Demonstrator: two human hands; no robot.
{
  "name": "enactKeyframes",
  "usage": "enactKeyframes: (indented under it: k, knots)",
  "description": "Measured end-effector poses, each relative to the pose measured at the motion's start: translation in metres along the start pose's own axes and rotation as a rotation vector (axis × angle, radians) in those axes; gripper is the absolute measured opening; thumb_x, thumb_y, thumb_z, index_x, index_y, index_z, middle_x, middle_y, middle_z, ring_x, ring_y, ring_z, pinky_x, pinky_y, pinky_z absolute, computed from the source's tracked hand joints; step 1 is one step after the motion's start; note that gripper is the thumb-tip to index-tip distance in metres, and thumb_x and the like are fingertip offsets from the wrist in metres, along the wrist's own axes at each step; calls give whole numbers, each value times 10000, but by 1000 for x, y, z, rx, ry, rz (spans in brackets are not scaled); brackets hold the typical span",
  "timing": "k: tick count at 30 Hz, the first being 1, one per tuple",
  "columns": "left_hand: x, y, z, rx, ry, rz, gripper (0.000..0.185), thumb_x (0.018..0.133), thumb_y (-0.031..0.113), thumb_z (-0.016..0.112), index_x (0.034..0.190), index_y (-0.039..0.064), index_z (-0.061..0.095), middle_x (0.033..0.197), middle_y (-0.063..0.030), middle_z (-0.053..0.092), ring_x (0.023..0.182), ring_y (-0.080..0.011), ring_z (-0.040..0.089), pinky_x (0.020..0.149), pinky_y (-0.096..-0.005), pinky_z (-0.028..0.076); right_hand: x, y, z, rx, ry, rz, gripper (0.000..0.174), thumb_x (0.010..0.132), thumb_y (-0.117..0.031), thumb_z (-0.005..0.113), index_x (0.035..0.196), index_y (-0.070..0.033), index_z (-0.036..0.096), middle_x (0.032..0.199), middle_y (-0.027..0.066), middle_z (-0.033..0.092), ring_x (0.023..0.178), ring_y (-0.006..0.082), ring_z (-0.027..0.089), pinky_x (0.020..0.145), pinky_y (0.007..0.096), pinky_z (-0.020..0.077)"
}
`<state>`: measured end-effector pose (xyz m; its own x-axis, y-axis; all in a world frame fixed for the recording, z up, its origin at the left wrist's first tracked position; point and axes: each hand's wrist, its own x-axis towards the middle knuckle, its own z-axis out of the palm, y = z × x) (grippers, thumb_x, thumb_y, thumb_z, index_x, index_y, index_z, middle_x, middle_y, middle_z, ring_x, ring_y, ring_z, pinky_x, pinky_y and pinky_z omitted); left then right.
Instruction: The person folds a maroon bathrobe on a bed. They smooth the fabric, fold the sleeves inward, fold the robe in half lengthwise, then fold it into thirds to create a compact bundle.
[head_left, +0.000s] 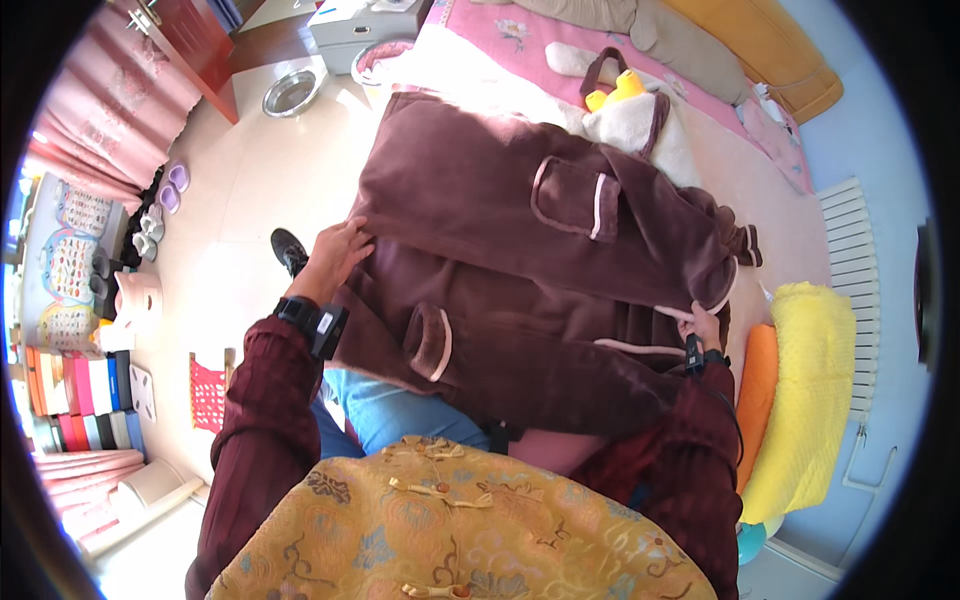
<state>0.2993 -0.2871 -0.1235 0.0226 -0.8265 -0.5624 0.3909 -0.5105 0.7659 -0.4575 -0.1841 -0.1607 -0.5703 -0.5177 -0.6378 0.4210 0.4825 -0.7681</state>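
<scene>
A brown fleece robe with pale pink piping (480, 187) lies spread before me, partly over the bed and partly over my lap. Its two front panels lie one above the other in view, with a patch pocket (576, 197) on the far panel and another pocket (430, 342) on the near one. At the robe's left edge, my left hand (341, 251) rests with fingertips on the hem of the far panel; whether it grips the cloth is unclear. My right hand (701, 328) holds the piped edge of the robe near the collar, at the right.
Beyond the robe, a white plush item with yellow parts (626, 112) lies on the pink bed cover (510, 41). A yellow blanket (806, 405) and an orange cushion (756, 397) are at the right, by a radiator (851, 277). A metal basin (290, 93) stands on the floor.
</scene>
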Motion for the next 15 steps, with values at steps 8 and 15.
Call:
enactKeyframes:
  k: [8, 15]
  knots:
    - [-16, -11, -29, 570, -39, 103, 258, 933, 104, 664, 1166, -8, 655, 932, -51, 681, 811, -139, 662, 715, -249, 553, -75, -7, 15, -392, -90, -102, 208, 907, -197, 688, 1040, -52, 621, 916, 80, 656, 777, 217, 654, 643, 332, 546]
    - [-44, -57, -7, 1376, -405, 401, 272, 822, 67, 698, 1093, 85, 712, 1057, -104, 706, 994, -262, 671, 864, -393, 526, -162, 67, 71, -1259, -497, -839, 218, 840, -178, 679, 981, -17, 715, 931, 187, 708, 899, 326, 688, 812, 396, 538]
